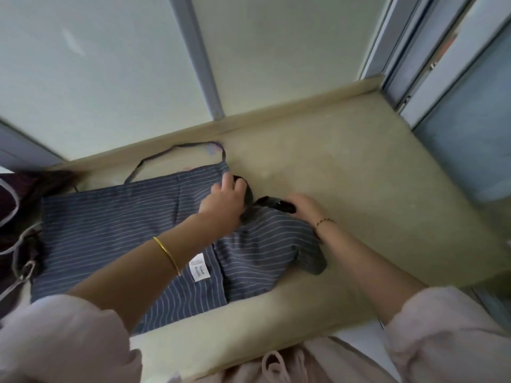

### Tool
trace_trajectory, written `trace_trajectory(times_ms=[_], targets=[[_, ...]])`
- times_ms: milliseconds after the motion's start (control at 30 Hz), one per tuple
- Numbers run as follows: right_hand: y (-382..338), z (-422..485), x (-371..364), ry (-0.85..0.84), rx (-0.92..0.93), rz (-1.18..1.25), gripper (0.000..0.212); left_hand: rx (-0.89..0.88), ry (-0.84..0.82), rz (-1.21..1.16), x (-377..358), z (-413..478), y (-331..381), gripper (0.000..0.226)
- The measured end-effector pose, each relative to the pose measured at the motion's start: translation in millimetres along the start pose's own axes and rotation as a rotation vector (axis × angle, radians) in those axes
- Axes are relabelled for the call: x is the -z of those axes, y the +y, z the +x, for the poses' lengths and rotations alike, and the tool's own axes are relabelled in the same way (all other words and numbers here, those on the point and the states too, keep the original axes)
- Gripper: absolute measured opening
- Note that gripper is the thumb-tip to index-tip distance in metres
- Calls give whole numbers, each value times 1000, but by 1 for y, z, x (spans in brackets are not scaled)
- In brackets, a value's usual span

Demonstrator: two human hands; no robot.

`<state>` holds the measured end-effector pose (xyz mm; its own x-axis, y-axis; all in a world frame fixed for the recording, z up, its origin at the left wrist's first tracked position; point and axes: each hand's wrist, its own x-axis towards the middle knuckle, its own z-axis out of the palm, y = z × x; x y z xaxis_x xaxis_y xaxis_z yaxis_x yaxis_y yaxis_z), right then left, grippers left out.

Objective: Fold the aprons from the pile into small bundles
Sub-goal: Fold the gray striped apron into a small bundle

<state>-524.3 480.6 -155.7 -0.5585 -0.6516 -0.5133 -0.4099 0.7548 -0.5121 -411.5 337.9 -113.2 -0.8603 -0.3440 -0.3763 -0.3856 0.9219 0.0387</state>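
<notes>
While the apron (116, 230) lies spread on the table (345, 161), both hands work at its far right corner. Left hand (225, 199) curls its fingers round a loop of the dark tie (266, 201); right hand (304, 207) grips the bunched other end.

Judgement: the loose tie is gathered first so it ends up inside the bundle rather than trailing. The right flap is folded over the body (label (199, 268) exposed beside the fold), so folding is begun, not finished. Neck loop (179, 150) lies out toward the wall, not yet tucked.

Pile (16, 211) sits at the left table edge, just beside the apron, within easy reach. It is cut off by the frame, so the number of aprons in it cannot be told. The left fingertips are partly hidden behind the hand, the tie's run under the palms is not visible, and the label print is unreadable.
</notes>
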Motion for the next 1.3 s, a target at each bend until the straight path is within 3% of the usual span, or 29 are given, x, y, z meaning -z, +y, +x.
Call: trace_trajectory(times_ms=[100, 200, 333, 433, 500, 600, 633, 733, 800, 933, 1067, 1167, 1233, 1300], targets=[[3, 1, 8, 109, 62, 204, 13, 157, 55, -11, -8, -5, 9, 86], [10, -7, 36, 182, 23, 273, 10, 259, 51, -89, -20, -5, 19, 97], [27, -11, 77, 319, -124, 68, 13, 272, -21, -79, -37, -6, 26, 88], [33, -17, 84, 328, -209, -111, 39, 258, -46, -28, -38, -6, 26, 91], [32, -24, 78, 348, -131, -230, 49, 257, -85, -33, -34, -5, 26, 89], [24, -40, 66, 504, 109, -260, 21, 245, -110, -38, -24, -4, 31, 65], [23, -43, 61, 429, 148, -238, 21, 234, -106, -10, -21, -4, 32, 58], [26, -47, 45, -84, 177, -241, 45, 153, -45, 175, -13, -4, 38, 49], [33, -51, 37, -264, 153, -189, 43, 84, 18, 271, -10, -2, 38, 48], [47, -61, 40, -385, 131, -205, 35, 52, -35, 193, -6, 3, 32, 39], [50, -70, 49, -453, 17, -359, 65, 42, -39, 265, 1, 9, 39, 34], [53, -74, 56, -529, -39, -322, 62, -29, -20, 354, 5, 16, 55, 33], [60, -72, 59, -347, -37, -129, 43, -138, -17, 314, 7, 20, 68, 30], [69, -64, 59, 47, -66, 92, 27, -222, -82, 242, 7, 21, 80, 33]])
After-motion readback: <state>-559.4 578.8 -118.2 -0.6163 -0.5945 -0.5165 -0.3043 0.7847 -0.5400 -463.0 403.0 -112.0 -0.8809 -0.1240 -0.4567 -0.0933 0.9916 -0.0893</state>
